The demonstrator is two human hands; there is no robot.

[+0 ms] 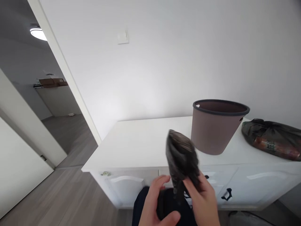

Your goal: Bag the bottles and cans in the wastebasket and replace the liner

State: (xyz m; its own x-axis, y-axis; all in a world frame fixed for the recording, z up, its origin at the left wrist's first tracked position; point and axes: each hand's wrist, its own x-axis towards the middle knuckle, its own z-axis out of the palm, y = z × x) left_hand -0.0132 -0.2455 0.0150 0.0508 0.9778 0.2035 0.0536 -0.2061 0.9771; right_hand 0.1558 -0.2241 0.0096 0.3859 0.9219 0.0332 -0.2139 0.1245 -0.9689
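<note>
Bin [211, 135] stands on cabinet top [141, 138]; filled bag [271, 141] at its 3 o'clock, wall switch [123, 37] at 10. Bunched plastic [182, 157], in right hand [202, 201], is at bin's 8 o'clock; left hand [150, 207] at right hand's 9.

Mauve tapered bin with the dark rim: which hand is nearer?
Right. The right hand, gripping a crumpled black plastic bag, is just in front of the mauve tapered bin; the left hand is farther off, to its front left.

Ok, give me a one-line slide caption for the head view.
Right hand grips a bunched black plastic bag near the open left hand; mauve bin stands on a white cabinet.
</note>
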